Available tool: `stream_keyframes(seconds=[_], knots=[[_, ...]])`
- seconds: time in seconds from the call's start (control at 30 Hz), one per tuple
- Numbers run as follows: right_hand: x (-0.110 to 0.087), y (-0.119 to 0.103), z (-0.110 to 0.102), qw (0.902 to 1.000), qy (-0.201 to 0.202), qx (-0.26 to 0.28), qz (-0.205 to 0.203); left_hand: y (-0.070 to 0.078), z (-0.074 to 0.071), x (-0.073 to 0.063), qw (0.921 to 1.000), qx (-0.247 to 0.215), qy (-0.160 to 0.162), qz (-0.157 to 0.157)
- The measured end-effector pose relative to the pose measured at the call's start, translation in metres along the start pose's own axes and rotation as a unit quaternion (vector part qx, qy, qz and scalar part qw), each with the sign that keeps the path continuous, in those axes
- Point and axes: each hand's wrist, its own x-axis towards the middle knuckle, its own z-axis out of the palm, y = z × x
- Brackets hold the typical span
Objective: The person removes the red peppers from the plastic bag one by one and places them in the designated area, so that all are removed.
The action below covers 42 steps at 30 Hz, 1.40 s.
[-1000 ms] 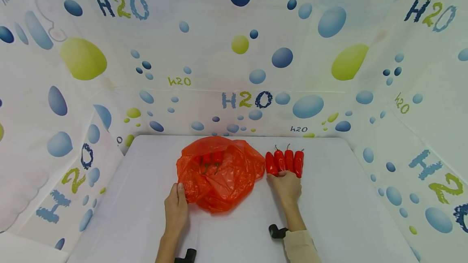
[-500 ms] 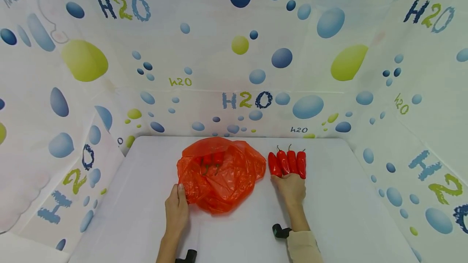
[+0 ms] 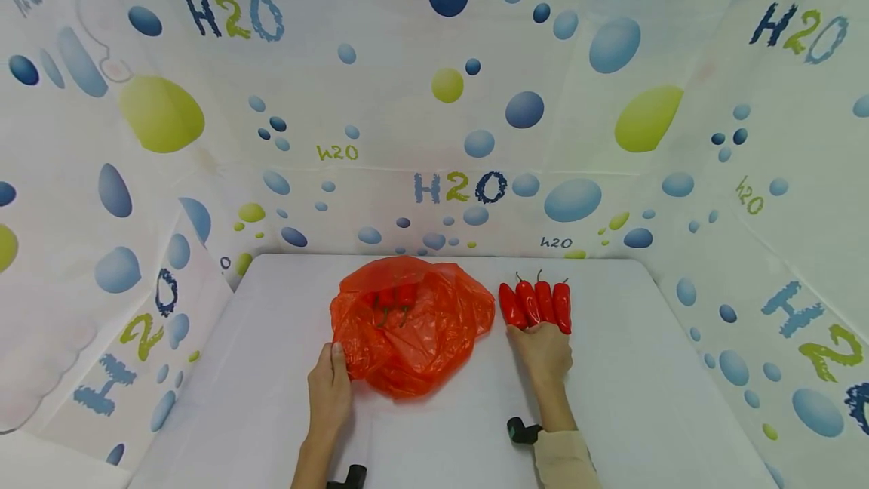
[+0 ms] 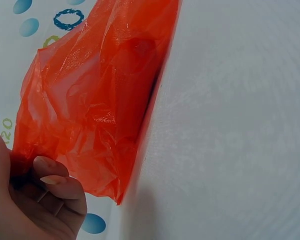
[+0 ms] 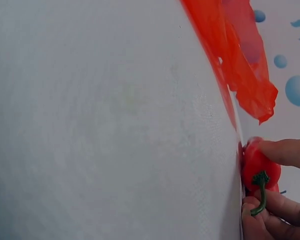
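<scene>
An orange-red plastic bag (image 3: 434,353) lies with its mouth towards me, and red peppers (image 3: 406,294) with green stems show inside. My left hand (image 3: 329,391) grips the bag's near left edge, its fingers curled into the film in the left wrist view. To the right of the bag, several red peppers (image 3: 544,300) lie side by side. At their near ends is my right hand (image 3: 545,353). In the right wrist view its thumb presses on one red pepper (image 5: 257,162) with fingers below, the green stem pointing at the camera. The head view hides that grip.
Everything lies on a white table (image 3: 434,444), whose far edge meets a wall covering (image 3: 380,112) printed with blue and green spots. Side panels rise at left and right. Black wrist devices (image 3: 523,431) sit on both forearms.
My right hand and the row of peppers have shifted slightly to the right, opening a small gap from the bag. My left hand keeps its hold on the bag.
</scene>
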Motion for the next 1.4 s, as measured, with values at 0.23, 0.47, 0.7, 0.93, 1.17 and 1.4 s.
stream_keyframes(seconds=[0.23,0.47,0.7,0.93,1.17,1.4], knots=[[-0.001,-0.002,-0.004,1.0000,0.003,-0.009,-0.001,0.001,0.000,0.000,1.0000,-0.002,0.002,0.001],[0.000,-0.008,-0.007,0.9990,0.043,0.002,-0.013,0.003,0.001,-0.001,0.9999,0.000,-0.005,-0.011],[0.002,-0.030,-0.012,0.9958,0.068,0.024,-0.056,0.004,0.000,0.000,1.0000,0.000,0.002,-0.006],[0.005,-0.052,-0.010,0.9934,0.045,0.030,-0.101,0.002,0.001,-0.001,1.0000,0.000,0.003,0.002],[0.001,-0.063,0.002,0.9872,0.023,0.035,-0.154,0.001,0.001,-0.001,1.0000,0.002,0.002,0.006],[-0.009,-0.077,0.013,0.9823,-0.005,0.041,-0.182,0.002,0.000,-0.002,1.0000,0.000,-0.002,-0.001]])
